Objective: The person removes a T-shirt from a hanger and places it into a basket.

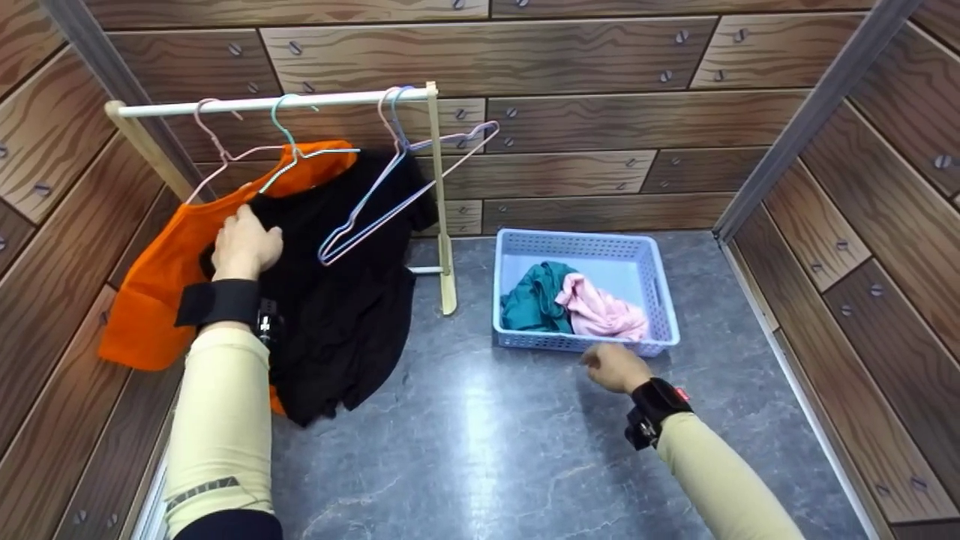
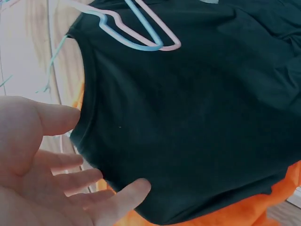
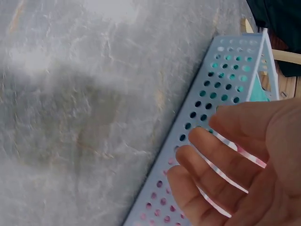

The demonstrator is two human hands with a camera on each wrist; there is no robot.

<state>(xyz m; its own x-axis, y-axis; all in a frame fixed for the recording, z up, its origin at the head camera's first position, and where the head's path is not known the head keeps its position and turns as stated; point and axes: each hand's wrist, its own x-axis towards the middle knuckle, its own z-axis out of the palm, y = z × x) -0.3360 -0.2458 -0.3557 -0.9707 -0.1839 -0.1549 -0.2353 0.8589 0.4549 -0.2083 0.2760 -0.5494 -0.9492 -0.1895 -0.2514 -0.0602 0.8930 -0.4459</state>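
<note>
Where the rack [image 1: 447,277] stands, with its white rail and pale wooden posts, a black shirt [image 1: 337,307] hangs in soft, smooth folds, its rounded neckline about a slim turquoise hanger [image 1: 295,152]. The left hand [image 1: 246,244] is at that neckline, its fingers loosely spread and gripping nothing; whether the fingertips press the cloth, I cannot tell. Behind the black shirt, on the same rack, a bright orange garment [image 1: 150,300] hangs by a pink hanger. Towards the rack's right end, a blue hanger [image 2: 150,48] and another pink one [image 2: 175,46], thin and rounded at the corners, overlap in front of the black fabric. To the right of the rack, the right hand [image 1: 616,367] hovers by a light-blue basket [image 1: 540,342], fingers slackly bent and holding nothing. The basket is rectangular, pierced with round holes, and contains crumpled teal cloth [image 1: 536,300] and wrinkled pink cloth [image 1: 604,311]. Beneath the rack, the grey floor [image 1: 465,450] is marbled and glossy; behind it rise wood-grain panels [image 1: 487,60].
</note>
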